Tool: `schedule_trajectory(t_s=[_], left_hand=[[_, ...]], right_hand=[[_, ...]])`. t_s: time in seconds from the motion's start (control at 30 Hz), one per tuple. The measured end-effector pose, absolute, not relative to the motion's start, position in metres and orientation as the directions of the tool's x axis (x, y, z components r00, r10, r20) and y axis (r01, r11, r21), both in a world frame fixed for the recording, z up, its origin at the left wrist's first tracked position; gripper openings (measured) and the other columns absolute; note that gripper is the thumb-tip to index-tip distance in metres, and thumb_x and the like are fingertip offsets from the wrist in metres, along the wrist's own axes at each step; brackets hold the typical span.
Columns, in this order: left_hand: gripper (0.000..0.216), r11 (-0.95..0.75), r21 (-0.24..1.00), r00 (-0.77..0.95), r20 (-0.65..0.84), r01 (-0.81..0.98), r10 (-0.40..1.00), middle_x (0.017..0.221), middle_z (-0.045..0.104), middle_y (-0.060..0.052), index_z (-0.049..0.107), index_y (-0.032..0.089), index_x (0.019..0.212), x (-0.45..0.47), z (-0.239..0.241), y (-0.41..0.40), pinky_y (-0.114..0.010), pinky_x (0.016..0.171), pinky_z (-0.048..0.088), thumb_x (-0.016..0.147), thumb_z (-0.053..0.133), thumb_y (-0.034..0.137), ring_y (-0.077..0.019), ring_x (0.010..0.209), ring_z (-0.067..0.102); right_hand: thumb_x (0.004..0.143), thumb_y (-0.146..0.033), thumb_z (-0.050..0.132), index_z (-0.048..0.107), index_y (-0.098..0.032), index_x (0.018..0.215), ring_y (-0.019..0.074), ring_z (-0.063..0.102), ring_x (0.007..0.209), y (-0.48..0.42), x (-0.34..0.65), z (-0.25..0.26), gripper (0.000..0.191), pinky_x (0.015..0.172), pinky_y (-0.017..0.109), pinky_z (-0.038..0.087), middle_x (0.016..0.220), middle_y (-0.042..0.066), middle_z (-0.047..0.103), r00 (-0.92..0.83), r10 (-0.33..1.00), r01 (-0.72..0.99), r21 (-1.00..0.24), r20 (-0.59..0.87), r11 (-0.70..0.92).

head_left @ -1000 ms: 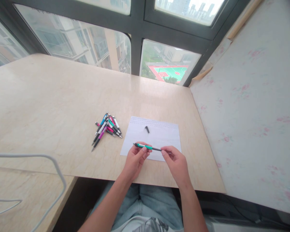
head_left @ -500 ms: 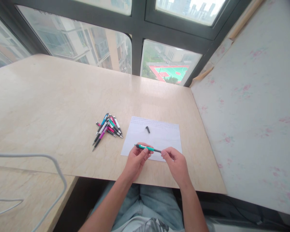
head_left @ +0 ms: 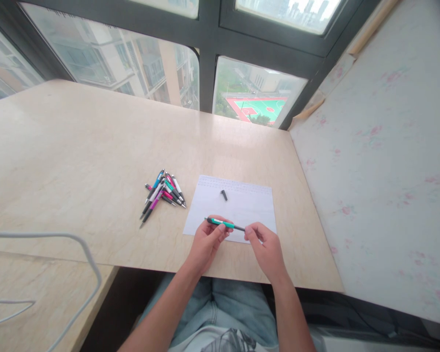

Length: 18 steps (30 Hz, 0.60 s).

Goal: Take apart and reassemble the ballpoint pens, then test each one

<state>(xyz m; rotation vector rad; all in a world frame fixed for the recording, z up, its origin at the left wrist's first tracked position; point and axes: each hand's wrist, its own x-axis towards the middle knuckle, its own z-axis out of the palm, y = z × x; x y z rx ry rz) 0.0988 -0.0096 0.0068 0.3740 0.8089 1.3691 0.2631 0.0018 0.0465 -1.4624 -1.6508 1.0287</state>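
My left hand (head_left: 208, 242) is closed round the green barrel of a ballpoint pen (head_left: 225, 225), held nearly level over the paper's near edge. A thin dark refill (head_left: 239, 228) sticks out of the barrel's right end. Its far tip is pinched between the thumb and fingers of my right hand (head_left: 266, 247), which hide that tip. Beyond both hands, a short black piece (head_left: 224, 195), like a pen's grip section, lies on a white sheet of paper (head_left: 194, 210) with lines of handwriting along its top.
Left of the paper, several pens (head_left: 156, 200) in different colours lie heaped on the table (head_left: 77, 161). A grey-white cable (head_left: 84, 244) loops at the near left. Windows (head_left: 150, 68) rise along the back, and a flowered wall (head_left: 381, 186) borders the right side.
Hardly anything differs: both hands keep the same hold on the pen and its refill. The whole view has shifted very slightly.
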Motion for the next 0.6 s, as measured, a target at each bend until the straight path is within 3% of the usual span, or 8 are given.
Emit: schedule_trajectory(t_s=[0.07, 0.23, 0.3, 0.47, 0.6], left_hand=[[0.022, 0.200, 0.666, -0.011, -0.298, -0.719, 0.954, 0.088, 0.071, -0.004, 0.067, 0.016, 0.091, 0.0991, 0.0073, -0.0097, -0.025, 0.076, 0.050, 0.074, 0.079, 0.023, -0.0133, 0.079, 0.065], [0.020, 0.197, 0.669, -0.015, -0.296, -0.717, 0.955, 0.089, 0.071, -0.004, 0.067, 0.016, 0.092, 0.0994, 0.0080, -0.0098, -0.024, 0.076, 0.050, 0.076, 0.077, 0.022, -0.0127, 0.079, 0.065], [0.020, 0.192, 0.672, -0.015, -0.290, -0.715, 0.957, 0.090, 0.071, -0.004, 0.067, 0.016, 0.091, 0.0993, 0.0079, -0.0099, -0.025, 0.077, 0.050, 0.076, 0.077, 0.023, -0.0128, 0.079, 0.065], [0.020, 0.202, 0.670, -0.009, -0.297, -0.714, 0.955, 0.088, 0.071, -0.004, 0.067, 0.016, 0.091, 0.0993, 0.0079, -0.0099, -0.025, 0.076, 0.050, 0.075, 0.078, 0.023, -0.0134, 0.078, 0.065], [0.021, 0.203, 0.666, -0.013, -0.304, -0.718, 0.953, 0.088, 0.071, -0.005, 0.067, 0.016, 0.091, 0.0991, 0.0086, -0.0092, -0.025, 0.075, 0.049, 0.074, 0.078, 0.023, -0.0134, 0.077, 0.065]], right_hand=[[0.094, -0.042, 0.048, 0.060, -0.020, 0.070, 0.0168, 0.059, 0.067, 0.0015, 0.2634, 0.0468, 0.035, 0.064, 0.027, 0.046, 0.068, 0.002, 0.063, -0.137, 0.990, 0.426, -0.904, -0.027, 0.035], [0.089, -0.041, 0.057, 0.064, -0.019, 0.090, 0.0197, 0.063, 0.080, -0.0001, 0.2635, 0.0436, 0.023, 0.066, 0.027, 0.049, 0.086, 0.005, 0.068, -0.075, 0.997, 0.410, -0.911, 0.026, 0.054], [0.089, -0.041, 0.057, 0.064, -0.020, 0.084, 0.0192, 0.062, 0.078, -0.0006, 0.2630, 0.0437, 0.023, 0.066, 0.027, 0.049, 0.081, 0.004, 0.067, -0.078, 0.996, 0.430, -0.900, 0.039, 0.069], [0.096, -0.045, 0.045, 0.060, -0.019, 0.062, 0.0161, 0.057, 0.062, -0.0008, 0.2622, 0.0450, 0.045, 0.060, 0.027, 0.044, 0.061, 0.002, 0.061, -0.107, 0.994, 0.433, -0.901, -0.037, 0.013], [0.092, -0.045, 0.051, 0.065, -0.019, 0.084, 0.0187, 0.062, 0.074, -0.0010, 0.2626, 0.0403, 0.031, 0.064, 0.027, 0.047, 0.079, 0.004, 0.067, -0.071, 0.997, 0.393, -0.920, -0.019, 0.011]])
